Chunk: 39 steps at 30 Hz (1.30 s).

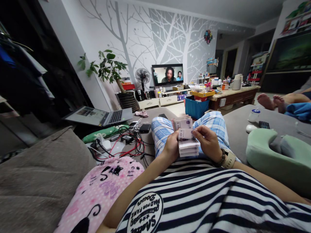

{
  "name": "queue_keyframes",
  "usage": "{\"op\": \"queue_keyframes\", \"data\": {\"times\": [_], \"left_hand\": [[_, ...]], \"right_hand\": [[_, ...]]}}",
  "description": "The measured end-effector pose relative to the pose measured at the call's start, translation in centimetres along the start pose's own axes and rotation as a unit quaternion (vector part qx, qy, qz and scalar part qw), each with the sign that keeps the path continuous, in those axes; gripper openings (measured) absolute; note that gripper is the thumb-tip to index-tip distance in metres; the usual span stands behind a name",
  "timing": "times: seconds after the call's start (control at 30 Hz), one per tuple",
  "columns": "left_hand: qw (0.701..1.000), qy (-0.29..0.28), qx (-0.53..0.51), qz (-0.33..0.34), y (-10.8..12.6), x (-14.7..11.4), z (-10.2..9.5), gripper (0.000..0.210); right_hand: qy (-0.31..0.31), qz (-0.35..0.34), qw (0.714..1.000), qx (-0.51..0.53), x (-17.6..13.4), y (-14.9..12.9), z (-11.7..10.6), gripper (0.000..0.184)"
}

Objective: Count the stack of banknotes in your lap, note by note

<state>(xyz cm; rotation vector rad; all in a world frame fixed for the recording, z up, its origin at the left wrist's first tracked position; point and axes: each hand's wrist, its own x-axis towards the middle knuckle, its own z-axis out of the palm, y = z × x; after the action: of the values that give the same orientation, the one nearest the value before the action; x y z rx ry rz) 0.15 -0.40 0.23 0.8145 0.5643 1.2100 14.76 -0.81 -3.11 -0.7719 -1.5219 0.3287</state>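
Note:
A stack of banknotes [186, 124] marked with a 5 is held over my lap, its lower part bent down toward my body. My left hand [172, 144] is closed round the left side of the stack. My right hand [207, 142] pinches the right edge of one banknote [185, 134] between thumb and fingers. Below that note the folded ends of several others fan out in layers. A watch and a bead bracelet sit on my right wrist. Blue checked trousers [161, 129] lie under both hands.
To the left are an open laptop [97, 116], tangled cables [131, 142] and a pink blanket [104, 187]. On the right lie a green neck pillow [261, 152], a white mouse [251, 128] and another person's bare feet [272, 101]. A blue box [196, 107] stands ahead.

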Motion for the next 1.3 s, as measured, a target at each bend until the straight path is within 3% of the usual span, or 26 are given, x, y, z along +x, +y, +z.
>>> {"op": "queue_keyframes", "data": {"times": [0.47,1.17,1.3], "left_hand": [[0.999,-0.008,0.02,0.027,0.0,-0.2,-0.4,0.029],[0.999,0.011,-0.022,-0.042,-0.8,0.4,1.2,0.032],[0.998,0.028,-0.044,-0.037,-1.1,0.5,1.0,0.031]], "right_hand": [[-0.001,0.008,1.0,0.005,-0.1,-0.5,0.1,0.019],[-0.013,-0.01,1.0,0.026,-0.1,-0.8,-1.9,0.023],[-0.048,0.008,0.997,0.054,-0.4,-0.9,-1.7,0.028]]}}
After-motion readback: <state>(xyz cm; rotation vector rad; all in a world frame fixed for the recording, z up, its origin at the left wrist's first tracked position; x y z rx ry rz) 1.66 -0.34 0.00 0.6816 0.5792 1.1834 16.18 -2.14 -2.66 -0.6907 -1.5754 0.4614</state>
